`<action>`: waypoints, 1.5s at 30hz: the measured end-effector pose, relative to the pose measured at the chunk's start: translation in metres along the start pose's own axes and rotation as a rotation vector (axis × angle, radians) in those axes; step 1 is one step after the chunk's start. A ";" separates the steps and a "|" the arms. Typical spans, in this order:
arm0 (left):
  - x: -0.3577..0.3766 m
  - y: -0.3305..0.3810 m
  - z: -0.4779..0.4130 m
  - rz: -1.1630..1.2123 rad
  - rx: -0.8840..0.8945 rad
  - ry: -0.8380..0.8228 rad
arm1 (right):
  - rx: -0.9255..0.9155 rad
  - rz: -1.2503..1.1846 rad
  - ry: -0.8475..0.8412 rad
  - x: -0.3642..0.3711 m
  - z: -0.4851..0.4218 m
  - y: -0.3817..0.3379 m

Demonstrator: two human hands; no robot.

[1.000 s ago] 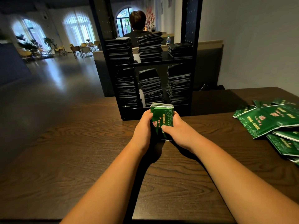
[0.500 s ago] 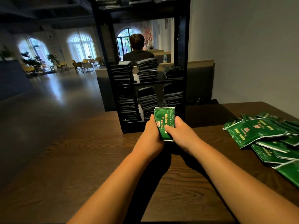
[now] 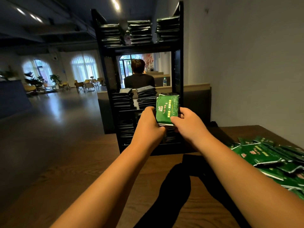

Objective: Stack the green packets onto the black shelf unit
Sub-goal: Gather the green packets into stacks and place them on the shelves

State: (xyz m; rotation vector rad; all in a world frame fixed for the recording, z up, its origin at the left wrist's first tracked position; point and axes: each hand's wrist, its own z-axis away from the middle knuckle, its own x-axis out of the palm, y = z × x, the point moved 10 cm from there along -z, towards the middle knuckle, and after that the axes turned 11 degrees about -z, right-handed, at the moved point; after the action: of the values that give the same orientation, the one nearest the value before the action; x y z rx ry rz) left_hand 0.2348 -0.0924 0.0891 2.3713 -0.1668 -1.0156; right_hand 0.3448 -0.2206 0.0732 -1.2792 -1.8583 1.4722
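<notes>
Left hand [image 3: 148, 124]: we grip the left edge of the bundle, fingers curled behind it.
Right hand [image 3: 189, 124]: we clasp the right edge, thumb laid across the printed front.
Green packets [image 3: 167, 109]: a small bundle, held upright in the air between both hands, in front of the right side of the middle shelf and not yet on it.
Black shelf unit [image 3: 178, 66]: stands on the worktop [image 3: 82, 178]; tall stacks [image 3: 146, 97] fill the middle shelf's left and centre, while the right spot is mostly hidden behind our bundle.
Step in hand: we judge it to be carrying the bundle to that right spot.
Doing it well: we should square the edges, tip the bundle flat, slide it in beside the centre stack without nudging it, and let go only once it rests.
Loose pile [image 3: 263, 155]: more packets lie on the worktop at right, so much remains.
</notes>
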 end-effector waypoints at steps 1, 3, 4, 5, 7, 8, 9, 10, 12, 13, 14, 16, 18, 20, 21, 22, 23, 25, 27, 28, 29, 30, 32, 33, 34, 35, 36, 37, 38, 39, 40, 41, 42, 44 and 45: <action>-0.003 0.004 -0.005 0.030 -0.002 0.017 | -0.004 -0.035 0.037 -0.006 -0.006 -0.003; -0.003 0.012 -0.015 0.070 -0.011 0.021 | -0.030 -0.049 0.101 -0.016 -0.018 -0.012; -0.003 0.015 -0.021 0.081 -0.018 0.019 | -0.049 -0.038 0.133 -0.022 -0.025 -0.017; -0.002 0.017 -0.026 0.080 -0.028 0.023 | -0.068 -0.035 0.166 -0.028 -0.031 -0.022; -0.002 0.020 -0.038 0.079 -0.050 0.043 | -0.090 -0.061 0.240 -0.039 -0.042 -0.030; -0.001 0.021 -0.043 0.083 -0.060 0.054 | -0.102 -0.068 0.269 -0.043 -0.047 -0.034; -0.001 0.022 -0.049 0.089 -0.071 0.063 | -0.111 -0.070 0.295 -0.047 -0.052 -0.036; 0.000 0.023 -0.055 0.095 -0.081 0.070 | -0.112 -0.062 0.312 -0.049 -0.057 -0.038; 0.000 0.025 -0.064 0.071 -0.084 0.088 | -0.111 -0.049 0.327 -0.051 -0.064 -0.040; 0.000 0.026 -0.068 0.051 -0.082 0.097 | -0.115 -0.042 0.333 -0.052 -0.067 -0.040; 0.001 0.026 -0.072 0.030 -0.080 0.106 | -0.124 -0.034 0.340 -0.052 -0.070 -0.040; 0.005 0.024 -0.079 -0.023 -0.094 0.107 | -0.155 -0.005 0.346 -0.052 -0.073 -0.043; 0.009 0.022 -0.085 -0.076 -0.108 0.115 | -0.195 0.025 0.338 -0.050 -0.076 -0.045; 0.013 0.019 -0.091 -0.129 -0.121 0.128 | -0.218 0.039 0.331 -0.049 -0.079 -0.044; 0.015 0.018 -0.092 -0.147 -0.129 0.130 | -0.226 0.042 0.329 -0.049 -0.080 -0.043; 0.017 0.017 -0.094 -0.163 -0.134 0.131 | -0.231 0.045 0.326 -0.048 -0.081 -0.042; 0.019 0.016 -0.095 -0.174 -0.138 0.132 | -0.236 0.048 0.325 -0.048 -0.082 -0.041; 0.021 0.017 -0.099 -0.208 -0.146 0.139 | -0.250 0.045 0.322 -0.048 -0.084 -0.040; 0.023 0.018 -0.102 -0.257 -0.158 0.139 | -0.257 0.034 0.319 -0.048 -0.086 -0.038; 0.025 0.018 -0.104 -0.274 -0.168 0.131 | -0.258 0.028 0.320 -0.049 -0.087 -0.038; 0.028 0.017 -0.106 -0.285 -0.180 0.118 | -0.260 0.027 0.321 -0.049 -0.087 -0.037; 0.030 0.018 -0.108 -0.297 -0.190 0.104 | -0.261 0.029 0.318 -0.049 -0.088 -0.036; 0.034 0.019 -0.111 -0.333 -0.205 0.071 | -0.257 0.031 0.314 -0.049 -0.090 -0.033; 0.036 0.019 -0.112 -0.350 -0.214 0.056 | -0.252 0.031 0.313 -0.049 -0.091 -0.031; 0.038 0.019 -0.113 -0.363 -0.222 0.043 | -0.244 0.033 0.314 -0.050 -0.092 -0.029; 0.040 0.018 -0.113 -0.372 -0.229 0.030 | -0.237 0.038 0.314 -0.052 -0.092 -0.027; 0.042 0.017 -0.114 -0.378 -0.235 0.018 | -0.228 0.046 0.316 -0.053 -0.093 -0.025; 0.044 0.017 -0.115 -0.383 -0.239 0.009 | -0.219 0.052 0.319 -0.054 -0.095 -0.023; 0.045 0.017 -0.115 -0.387 -0.240 0.002 | -0.210 0.055 0.321 -0.056 -0.096 -0.022; 0.046 0.017 -0.116 -0.389 -0.237 -0.003 | -0.201 0.057 0.322 -0.057 -0.097 -0.021; 0.047 0.017 -0.117 -0.389 -0.233 -0.009 | -0.192 0.058 0.323 -0.057 -0.098 -0.020; 0.047 0.018 -0.117 -0.383 -0.231 -0.016 | -0.185 0.061 0.323 -0.057 -0.099 -0.019; 0.049 0.017 -0.118 -0.371 -0.233 -0.021 | -0.180 0.065 0.322 -0.057 -0.100 -0.019; 0.050 0.015 -0.120 -0.344 -0.242 -0.009 | -0.170 0.074 0.319 -0.056 -0.102 -0.017; 0.050 0.013 -0.120 -0.330 -0.251 0.007 | -0.166 0.074 0.315 -0.055 -0.102 -0.017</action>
State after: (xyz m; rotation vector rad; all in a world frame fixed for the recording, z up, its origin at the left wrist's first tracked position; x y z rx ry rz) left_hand 0.3553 -0.0668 0.1325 2.2125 0.3473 -1.1037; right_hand 0.4454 -0.2159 0.1341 -1.5717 -1.7652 1.0911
